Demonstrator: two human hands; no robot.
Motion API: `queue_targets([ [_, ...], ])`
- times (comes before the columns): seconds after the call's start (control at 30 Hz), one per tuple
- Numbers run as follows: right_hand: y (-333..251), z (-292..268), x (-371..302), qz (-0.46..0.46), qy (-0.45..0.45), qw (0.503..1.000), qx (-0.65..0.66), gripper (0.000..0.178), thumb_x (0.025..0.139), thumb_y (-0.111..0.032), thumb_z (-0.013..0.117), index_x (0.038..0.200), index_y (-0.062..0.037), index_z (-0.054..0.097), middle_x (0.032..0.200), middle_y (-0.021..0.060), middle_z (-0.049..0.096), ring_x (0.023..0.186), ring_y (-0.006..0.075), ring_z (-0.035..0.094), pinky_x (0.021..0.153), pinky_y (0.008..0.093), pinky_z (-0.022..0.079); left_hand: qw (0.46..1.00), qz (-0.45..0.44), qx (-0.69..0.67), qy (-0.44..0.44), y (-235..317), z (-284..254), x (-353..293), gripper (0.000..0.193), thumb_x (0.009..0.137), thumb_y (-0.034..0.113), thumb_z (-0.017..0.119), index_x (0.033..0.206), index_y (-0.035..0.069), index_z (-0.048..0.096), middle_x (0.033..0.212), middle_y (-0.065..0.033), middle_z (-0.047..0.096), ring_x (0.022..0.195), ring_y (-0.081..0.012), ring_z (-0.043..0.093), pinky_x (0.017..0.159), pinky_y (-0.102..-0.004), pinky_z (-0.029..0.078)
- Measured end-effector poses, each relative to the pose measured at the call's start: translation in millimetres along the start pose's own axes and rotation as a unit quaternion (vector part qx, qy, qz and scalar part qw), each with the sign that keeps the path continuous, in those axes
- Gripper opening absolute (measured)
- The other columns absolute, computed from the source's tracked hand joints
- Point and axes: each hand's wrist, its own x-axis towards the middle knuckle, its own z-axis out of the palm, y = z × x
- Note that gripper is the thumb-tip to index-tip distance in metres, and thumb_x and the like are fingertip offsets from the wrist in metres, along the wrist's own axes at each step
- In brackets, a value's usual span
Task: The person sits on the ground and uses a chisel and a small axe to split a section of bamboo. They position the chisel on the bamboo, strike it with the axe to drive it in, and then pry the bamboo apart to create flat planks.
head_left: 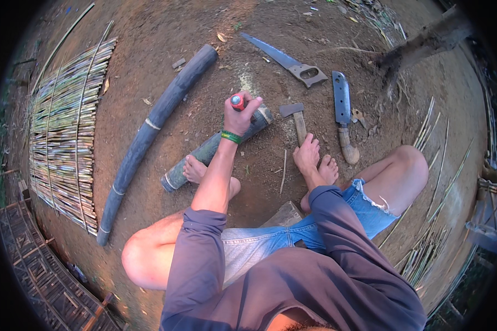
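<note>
My left hand [239,117] is closed around a red-handled tool [237,101] with a metal-capped butt. It stands over the far end of a short dark bamboo section [200,153]; my fist hides its working end. My left foot [194,169] rests against this bamboo. Lower right of it, my right hand [307,153] wraps the wooden handle of a hatchet [299,122], its head on or just above the soil beside the bamboo. Farther right lie a broad knife [341,99] with perforated blade and curved wooden handle, and a handsaw [281,58].
A long dark bamboo pole [149,132] lies to the left, beyond it a mat of lashed thin sticks [66,132]. A woven bamboo panel [44,270] is at lower left. Tree roots [395,71] rise at upper right; loose thin sticks [425,254] lie at right.
</note>
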Motion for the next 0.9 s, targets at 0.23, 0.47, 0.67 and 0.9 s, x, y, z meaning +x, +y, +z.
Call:
queue_targets([
  [0.23, -1, 0, -1, 0.007, -0.004, 1.0, 0.002, 0.052, 0.085, -0.012, 0.072, 0.126, -0.0032, 0.041, 0.12, 0.0259, 0.051, 0.113, 0.0447, 0.058, 0.091, 0.0521, 0.054, 0.997, -0.013, -0.072, -0.006, -1, -6, -4, 0.026, 0.092, 0.01, 0.07, 0.074, 0.008, 0.052, 0.059, 0.0026, 0.049, 0.052, -0.007, 0.043, 0.057, -0.026, 0.04],
  [0.47, -3, -2, -2, 0.012, -0.016, 1.0, 0.0, 0.051, 0.085, -0.012, 0.072, 0.126, -0.003, 0.042, 0.12, 0.0256, 0.05, 0.114, 0.0446, 0.058, 0.091, 0.0525, 0.054, 1.0, -0.009, 0.009, -0.013, 2, -2, -6, 0.026, 0.089, 0.012, 0.072, 0.071, 0.006, 0.054, 0.059, 0.0039, 0.05, 0.055, -0.0057, 0.043, 0.056, -0.0266, 0.039],
  [0.67, 0, 1, 0, 0.012, -0.013, 1.0, 0.001, 0.048, 0.086, -0.01, 0.07, 0.125, -0.0028, 0.042, 0.12, 0.0259, 0.05, 0.114, 0.0447, 0.057, 0.091, 0.0531, 0.054, 0.993, 0.051, 0.106, -0.03, 14, 14, -7, 0.027, 0.085, 0.016, 0.076, 0.069, 0.003, 0.058, 0.06, 0.0044, 0.05, 0.058, -0.0063, 0.044, 0.055, -0.0286, 0.037],
  [0.9, 0, 3, 1, 0.008, -0.01, 1.0, 0.0, 0.047, 0.086, -0.009, 0.067, 0.125, -0.0027, 0.042, 0.12, 0.0259, 0.05, 0.113, 0.045, 0.057, 0.091, 0.0532, 0.053, 0.997, 0.038, 0.06, -0.026, 1, 2, -4, 0.026, 0.089, 0.012, 0.071, 0.069, 0.006, 0.055, 0.061, 0.0042, 0.052, 0.055, -0.0044, 0.045, 0.051, -0.025, 0.033],
])
